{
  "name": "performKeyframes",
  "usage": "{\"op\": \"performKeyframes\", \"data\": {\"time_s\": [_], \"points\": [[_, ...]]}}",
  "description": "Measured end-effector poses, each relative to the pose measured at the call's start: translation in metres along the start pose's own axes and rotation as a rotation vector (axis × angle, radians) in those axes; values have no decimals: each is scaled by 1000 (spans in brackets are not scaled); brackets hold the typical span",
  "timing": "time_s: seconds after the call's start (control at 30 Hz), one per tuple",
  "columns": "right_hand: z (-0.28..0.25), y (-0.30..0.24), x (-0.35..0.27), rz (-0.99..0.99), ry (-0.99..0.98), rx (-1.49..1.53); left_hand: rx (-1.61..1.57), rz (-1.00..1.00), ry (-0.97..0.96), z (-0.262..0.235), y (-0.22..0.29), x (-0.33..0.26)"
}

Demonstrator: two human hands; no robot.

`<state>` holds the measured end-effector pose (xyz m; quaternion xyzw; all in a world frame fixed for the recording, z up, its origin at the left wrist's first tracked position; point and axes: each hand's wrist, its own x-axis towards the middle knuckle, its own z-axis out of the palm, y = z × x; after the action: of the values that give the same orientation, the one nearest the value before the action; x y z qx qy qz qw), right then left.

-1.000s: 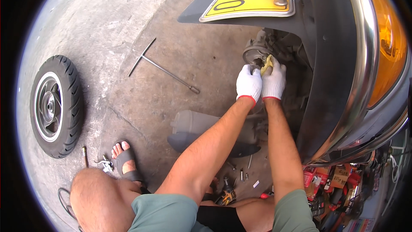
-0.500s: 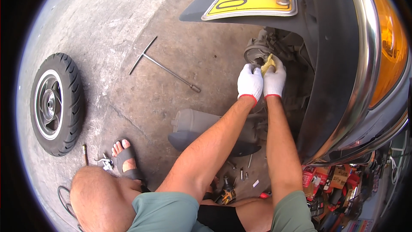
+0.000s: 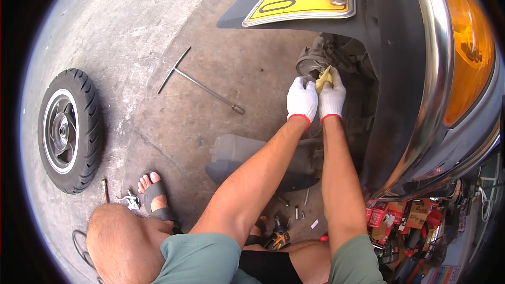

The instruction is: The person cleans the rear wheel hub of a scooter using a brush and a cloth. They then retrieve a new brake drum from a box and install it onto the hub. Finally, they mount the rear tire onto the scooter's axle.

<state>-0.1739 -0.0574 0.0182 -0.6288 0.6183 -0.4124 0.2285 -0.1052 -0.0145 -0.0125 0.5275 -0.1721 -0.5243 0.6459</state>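
Both my hands wear white knit gloves with red cuffs and work close together beneath the rear of a scooter. My right hand (image 3: 332, 96) is closed on a crumpled yellow cloth (image 3: 323, 79), which sticks up between the two hands. Beside it, my left hand (image 3: 302, 100) is closed with the thumb on top. What its fingers grip, if anything, is mostly hidden. Just beyond the fingertips is the round grey wheel hub (image 3: 309, 63), a dirty metal part with no wheel on it.
A yellow plate (image 3: 302, 0) and dark fender (image 3: 402, 73) overhang my hands. The muffler (image 3: 239, 150) lies under my left forearm. On the concrete are a T-handle wrench (image 3: 208, 88), a detached wheel (image 3: 68, 131), a brake caliper (image 3: 130, 200), a power drill (image 3: 279, 235) and several sockets (image 3: 297, 213).
Both hands have shifted slightly left with the yellow cloth, while the whole view moved a little. The cloth is bent somewhat differently between the fingers.
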Motion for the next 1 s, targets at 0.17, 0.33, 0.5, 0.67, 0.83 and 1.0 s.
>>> {"op": "performKeyframes", "data": {"time_s": [0.17, 0.33, 0.5, 0.67, 0.83, 1.0], "points": [[2, -1, 1, 153, -88, 387, 18, -12, -3, -2, -3, 4], [-1, -8, -18, 301, 74, 305, 3, -1, 38, -6, -10, 14], [-30, 51, -1, -23, 138, -29, -72, -65, -21, 11, -13, 11], [13, -9, -14, -218, 22, -416, -2, -25, 47, -11, -29, 22], [-1, -7, -9, -162, 6, -384, -17, -4, 39, -3, -20, 15], [-7, 4, 2, -193, -46, -219, -4, -9, 25, 2, -12, 10]]}}
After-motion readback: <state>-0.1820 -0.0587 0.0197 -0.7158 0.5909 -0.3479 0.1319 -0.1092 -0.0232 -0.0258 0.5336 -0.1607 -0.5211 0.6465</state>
